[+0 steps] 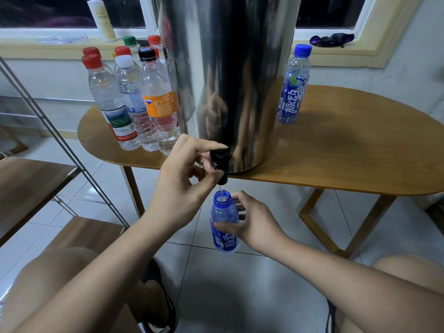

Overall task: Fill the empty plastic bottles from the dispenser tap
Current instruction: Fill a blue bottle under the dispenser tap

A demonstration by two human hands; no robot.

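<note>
A tall shiny steel dispenser [230, 75] stands on the wooden table [348, 164], its black tap [220, 164] overhanging the front edge. My left hand [185, 181] pinches the tap between thumb and fingers. A thin stream of water falls from the spout into an uncapped blue bottle [224, 219]. My right hand [252, 222] grips that bottle upright just below the tap.
Several capped clear bottles [134, 104] cluster on the table's left end. A capped blue bottle [292, 85] stands right of the dispenser. A metal-framed wooden shelf [36, 183] is at the left. My knees and feet sit over the tiled floor.
</note>
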